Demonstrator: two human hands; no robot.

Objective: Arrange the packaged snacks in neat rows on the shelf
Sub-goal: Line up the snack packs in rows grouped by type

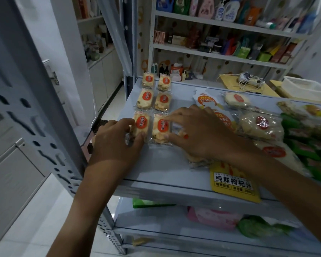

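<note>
Head view, the only one: a pale grey shelf carries six small rice-cracker packets laid in two columns of three at its left end, each with a round orange label. The left hand pinches the near-left packet at its lower left corner, thumb and fingers curled on the wrapper edge. The right hand is spread, its straight fingertips touching the near-right packet along its right side and lower corner. Both near packets lie flat, long axis running away from the person toward the back of the shelf, labels up (the printing reads upright from here), and they sit just beside each other. To finish this step well, I judge the hands should nudge the pair square with the four packets behind, keeping their edges parallel and the gap even. More loose cracker packs and a yellow juice pouch lie unsorted to the right.
</note>
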